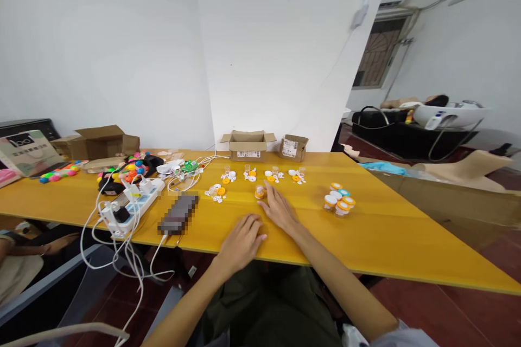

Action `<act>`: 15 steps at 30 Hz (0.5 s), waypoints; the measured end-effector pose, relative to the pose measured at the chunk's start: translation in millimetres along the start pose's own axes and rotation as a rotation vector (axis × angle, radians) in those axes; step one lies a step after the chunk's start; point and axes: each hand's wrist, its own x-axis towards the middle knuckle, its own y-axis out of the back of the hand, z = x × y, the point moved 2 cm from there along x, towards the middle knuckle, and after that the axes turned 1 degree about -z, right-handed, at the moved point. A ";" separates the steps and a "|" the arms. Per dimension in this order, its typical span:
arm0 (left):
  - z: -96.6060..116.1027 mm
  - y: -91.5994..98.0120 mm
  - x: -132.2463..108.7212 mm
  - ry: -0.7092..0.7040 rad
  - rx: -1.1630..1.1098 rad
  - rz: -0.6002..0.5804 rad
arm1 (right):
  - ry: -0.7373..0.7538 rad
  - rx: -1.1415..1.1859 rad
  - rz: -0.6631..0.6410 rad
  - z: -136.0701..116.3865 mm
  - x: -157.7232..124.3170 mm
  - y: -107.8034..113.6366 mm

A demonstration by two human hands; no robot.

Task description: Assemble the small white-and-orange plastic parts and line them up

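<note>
My left hand point(242, 238) lies flat on the yellow table point(391, 233) near its front edge, fingers stretched out, holding nothing. My right hand point(277, 207) reaches further forward, fingers extended and resting on the table, its fingertips right beside a small clear jar with an orange lid point(259, 191). Beyond it lie rows of small white and orange lids and clear cups point(252, 174). A cluster of closed small jars point(338, 200) with white, orange and teal lids stands to the right of my right hand.
A white power strip point(130, 203) with plugs and tangled cables sits at the left, a dark blurred phone point(178, 213) beside it. Colourful toys point(130, 168) and cardboard boxes point(247, 145) line the back. Another person's arm point(24, 246) shows at far left.
</note>
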 end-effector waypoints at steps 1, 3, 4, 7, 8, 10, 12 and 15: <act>4.9 -0.3 -4.1 -0.005 0.015 0.002 | -0.002 -0.009 0.014 1.1 -4.4 0.6; 15.0 -1.9 -10.6 -0.023 0.034 -0.011 | -0.004 -0.034 0.043 3.4 -15.3 2.6; 20.2 -2.9 -13.4 -0.032 0.042 -0.011 | 0.001 -0.048 0.054 4.3 -21.9 3.9; 34.3 -9.2 -24.2 -0.070 0.061 0.010 | 0.024 -0.102 0.075 5.4 -45.6 9.0; 37.8 -13.5 -29.6 -0.096 0.064 0.010 | 0.035 -0.124 0.082 5.0 -54.2 11.2; 41.8 -26.6 -44.1 -0.169 0.076 0.021 | 0.058 -0.167 0.103 2.9 -70.7 16.6; 42.1 -45.7 -63.1 -0.268 0.086 0.037 | 0.083 -0.197 0.109 -0.4 -84.3 23.4; 35.8 -77.2 -94.2 -0.241 0.103 0.076 | 0.095 -0.210 0.110 -6.0 -99.6 34.3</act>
